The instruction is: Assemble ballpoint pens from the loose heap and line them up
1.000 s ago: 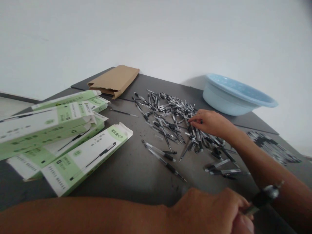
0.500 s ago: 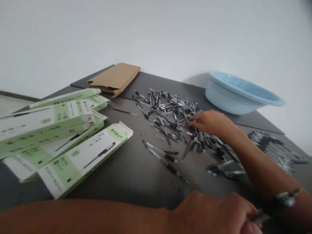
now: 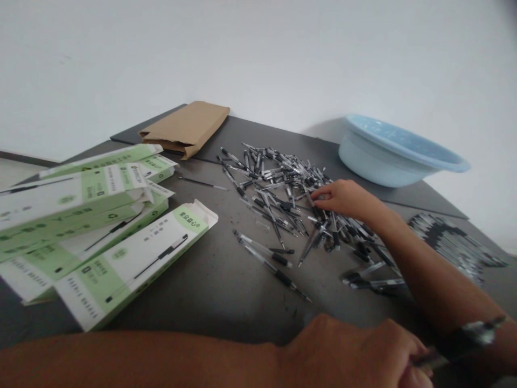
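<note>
My left hand is at the bottom, its fingers closed around a gel pen with a black grip; the pen sticks out to the right in front of my right forearm. At the middle of the table my right hand reaches into a loose pile of clear-barrelled pens. Its thumb and forefinger pinch at a dark pen in that heap. The other fingers curl down and are partly hidden. Two pens lie apart on the near side of the pile.
Green-and-white pen boxes are stacked on the left. A brown paper bag lies at the back, and a light blue basin stands at the back right. Neatly lined-up pens rest on the dark table beyond my right forearm.
The view has shifted very slightly. Both hands keep nearly the same places, the left still holding its pen and the right still at the pile.
</note>
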`<state>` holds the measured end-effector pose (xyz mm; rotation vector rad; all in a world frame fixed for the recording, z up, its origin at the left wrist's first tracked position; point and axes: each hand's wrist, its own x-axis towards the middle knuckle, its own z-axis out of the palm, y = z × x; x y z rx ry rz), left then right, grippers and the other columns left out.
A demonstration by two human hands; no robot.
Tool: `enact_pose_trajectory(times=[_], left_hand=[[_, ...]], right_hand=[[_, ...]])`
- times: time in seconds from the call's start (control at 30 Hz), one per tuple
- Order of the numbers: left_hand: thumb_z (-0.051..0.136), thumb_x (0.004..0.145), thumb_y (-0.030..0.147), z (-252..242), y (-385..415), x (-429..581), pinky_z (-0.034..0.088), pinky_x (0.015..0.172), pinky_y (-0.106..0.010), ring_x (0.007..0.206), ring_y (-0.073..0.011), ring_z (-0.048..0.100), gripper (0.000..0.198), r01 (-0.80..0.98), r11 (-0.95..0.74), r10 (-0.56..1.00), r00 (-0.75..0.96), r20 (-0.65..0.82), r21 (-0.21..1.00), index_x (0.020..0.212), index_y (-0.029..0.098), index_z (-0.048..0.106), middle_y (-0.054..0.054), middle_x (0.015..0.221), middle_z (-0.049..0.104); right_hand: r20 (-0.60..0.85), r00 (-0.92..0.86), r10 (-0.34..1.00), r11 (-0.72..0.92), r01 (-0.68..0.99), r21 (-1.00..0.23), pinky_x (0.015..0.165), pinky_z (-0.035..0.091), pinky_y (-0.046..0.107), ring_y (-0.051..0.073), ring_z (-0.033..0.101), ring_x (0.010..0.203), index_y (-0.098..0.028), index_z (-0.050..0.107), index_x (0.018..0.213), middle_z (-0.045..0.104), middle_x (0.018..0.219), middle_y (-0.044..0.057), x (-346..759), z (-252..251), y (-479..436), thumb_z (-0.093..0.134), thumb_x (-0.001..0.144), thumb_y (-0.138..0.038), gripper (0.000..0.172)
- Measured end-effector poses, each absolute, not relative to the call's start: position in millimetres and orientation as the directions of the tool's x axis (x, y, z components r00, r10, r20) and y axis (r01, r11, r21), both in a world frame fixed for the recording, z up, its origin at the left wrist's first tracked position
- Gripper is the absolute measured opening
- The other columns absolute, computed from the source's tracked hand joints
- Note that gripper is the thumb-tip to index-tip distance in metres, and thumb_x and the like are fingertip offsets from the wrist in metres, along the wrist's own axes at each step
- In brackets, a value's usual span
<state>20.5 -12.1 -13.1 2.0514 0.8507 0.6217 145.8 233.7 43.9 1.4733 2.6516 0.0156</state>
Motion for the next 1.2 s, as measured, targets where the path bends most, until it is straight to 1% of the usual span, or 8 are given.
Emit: enact_pose_trajectory(times=[0.17,0.3,0.43,0.6,0.7,0.87,1.0,1.2], left_hand=[[0.045,0.108,0.039,-14.9,-8.0,17.9,0.06,0.063,-0.027,0.067,-0.0188,0.074,0.038,0.279,-0.477,0.696,0.699,0.165,0.833,0.138,0.021,0.061,-0.004,0.092,0.078],[0.044,0.109,0.041,-12.9,-7.9,16.8,0.061,0.063,-0.029,0.069,-0.0204,0.075,0.038,0.313,-0.45,0.713,0.69,0.126,0.836,0.135,0.021,0.063,-0.005,0.094,0.079],[0.045,0.108,0.039,-10.4,-8.9,15.6,0.061,0.064,-0.029,0.071,-0.021,0.076,0.038,0.303,-0.455,0.706,0.696,0.132,0.838,0.137,0.021,0.062,-0.005,0.094,0.079],[0.046,0.107,0.035,-9.5,-10.8,13.3,0.062,0.067,-0.03,0.074,-0.0211,0.076,0.036,0.323,-0.465,0.714,0.687,0.133,0.825,0.137,0.021,0.059,-0.006,0.098,0.08],[0.046,0.107,0.035,-9.0,-11.0,13.3,0.062,0.068,-0.03,0.072,-0.0205,0.075,0.035,0.318,-0.47,0.709,0.691,0.138,0.823,0.136,0.02,0.06,-0.005,0.094,0.079],[0.045,0.108,0.038,-9.9,-10.6,12.5,0.063,0.066,-0.031,0.073,-0.0218,0.076,0.036,0.315,-0.442,0.702,0.704,0.105,0.84,0.136,0.022,0.061,-0.005,0.096,0.079],[0.045,0.109,0.043,-11.3,-12.5,14.2,0.063,0.065,-0.032,0.072,-0.0223,0.076,0.038,0.338,-0.438,0.717,0.69,0.096,0.833,0.136,0.022,0.061,-0.005,0.092,0.078],[0.043,0.109,0.047,-13.7,-12.5,16.9,0.063,0.068,-0.032,0.073,-0.0219,0.077,0.041,0.288,-0.438,0.713,0.688,0.134,0.852,0.135,0.022,0.062,-0.006,0.094,0.081]], right_hand=[[-0.103,-0.523,0.846,0.526,0.851,-0.002,0.066,0.053,0.028,0.019,0.075,0.069,-0.031,0.089,0.114,0.083,0.08,-0.001,146.5,44.9,235.7,0.068,0.092,-0.039,0.032],[-0.1,-0.532,0.841,0.532,0.846,-0.032,0.067,0.051,0.029,0.019,0.074,0.07,-0.03,0.088,0.116,0.083,0.082,-0.001,146.3,44.1,234.4,0.068,0.093,-0.039,0.032],[-0.083,-0.541,0.837,0.54,0.841,-0.04,0.071,0.052,0.031,0.02,0.075,0.075,-0.03,0.089,0.113,0.084,0.087,0.001,146.6,42.7,233.4,0.066,0.095,-0.04,0.031],[-0.066,-0.555,0.829,0.554,0.832,-0.029,0.07,0.052,0.031,0.02,0.074,0.074,-0.032,0.089,0.112,0.083,0.085,0.001,148.0,41.6,233.6,0.068,0.094,-0.038,0.029],[-0.069,-0.564,0.823,0.563,0.826,-0.03,0.07,0.051,0.03,0.02,0.075,0.075,-0.032,0.089,0.114,0.084,0.086,0.001,148.6,42.1,233.2,0.067,0.095,-0.04,0.03],[-0.082,-0.568,0.819,0.566,0.823,-0.043,0.066,0.049,0.03,0.019,0.074,0.071,-0.032,0.089,0.114,0.083,0.083,0.0,148.5,44.0,232.5,0.068,0.095,-0.042,0.03],[-0.083,-0.571,0.817,0.569,0.821,-0.042,0.065,0.048,0.029,0.018,0.073,0.068,-0.031,0.089,0.112,0.083,0.082,0.0,147.4,44.9,232.4,0.067,0.096,-0.043,0.03],[-0.056,-0.592,0.804,0.59,0.806,-0.047,0.071,0.05,0.03,0.022,0.075,0.076,-0.026,0.089,0.112,0.084,0.086,0.003,146.4,42.8,230.2,0.063,0.097,-0.041,0.034]])
